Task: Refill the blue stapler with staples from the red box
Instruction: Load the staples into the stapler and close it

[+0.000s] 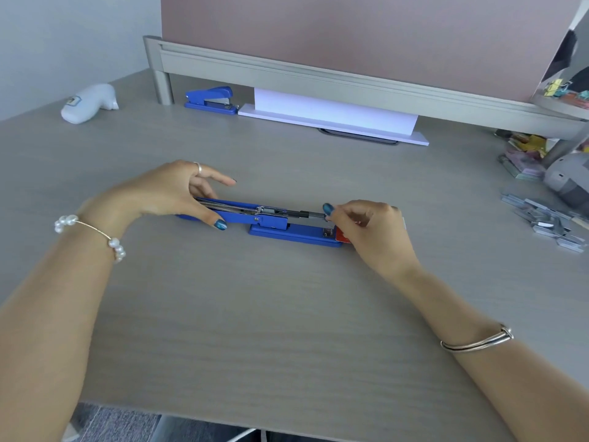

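Observation:
The blue stapler lies opened flat in the middle of the grey desk, its lid folded back to the left and the metal staple channel exposed. My left hand holds the folded-back lid down, thumb on its front edge. My right hand is at the stapler's right end, fingertips pinched at the front of the channel; I cannot tell whether staples are between them. A corner of the red box shows under my right hand, mostly hidden by it.
A second blue stapler stands at the back under the shelf rail, beside a white paper stand. A white object lies far left. Several loose staple strips and a grey device are at the right edge.

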### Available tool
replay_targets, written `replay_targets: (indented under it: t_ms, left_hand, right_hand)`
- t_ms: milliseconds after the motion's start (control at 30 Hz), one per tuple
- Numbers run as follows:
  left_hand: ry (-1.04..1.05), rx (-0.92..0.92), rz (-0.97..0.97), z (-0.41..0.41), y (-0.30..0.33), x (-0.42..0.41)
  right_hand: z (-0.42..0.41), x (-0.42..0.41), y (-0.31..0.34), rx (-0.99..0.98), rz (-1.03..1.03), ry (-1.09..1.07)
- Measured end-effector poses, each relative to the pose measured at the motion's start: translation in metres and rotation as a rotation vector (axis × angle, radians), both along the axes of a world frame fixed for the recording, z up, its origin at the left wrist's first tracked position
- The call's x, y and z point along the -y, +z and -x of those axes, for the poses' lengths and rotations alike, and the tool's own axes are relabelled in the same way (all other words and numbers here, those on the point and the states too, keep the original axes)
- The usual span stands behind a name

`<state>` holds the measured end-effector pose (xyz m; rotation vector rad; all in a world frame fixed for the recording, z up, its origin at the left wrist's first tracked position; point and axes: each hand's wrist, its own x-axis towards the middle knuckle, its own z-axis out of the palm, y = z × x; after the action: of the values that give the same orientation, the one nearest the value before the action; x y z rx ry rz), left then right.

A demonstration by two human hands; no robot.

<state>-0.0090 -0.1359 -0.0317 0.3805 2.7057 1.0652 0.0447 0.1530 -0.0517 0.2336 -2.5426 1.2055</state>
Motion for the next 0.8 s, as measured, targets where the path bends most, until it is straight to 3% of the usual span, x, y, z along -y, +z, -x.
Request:
replay_targets:
  t_ms: [433,633,800]
  left_hand:
    - [0.113,-0.411,-0.294,-0.011,0.014,-0.026]
    - [0.043,-0.359,-0.606,-0.022,0.01,-0.063]
    - [-0.026,-0.327,-0.56,-0.025,-0.003,-0.089]
  right_hand:
    - [0.005,-0.005,0.002,0.077,0.233,-0.006]
    - [0.008,-0.005,-0.001,0.055,0.202,0.0]
    - [0.009,-0.005,-0.003,0.035,0.238,0.001]
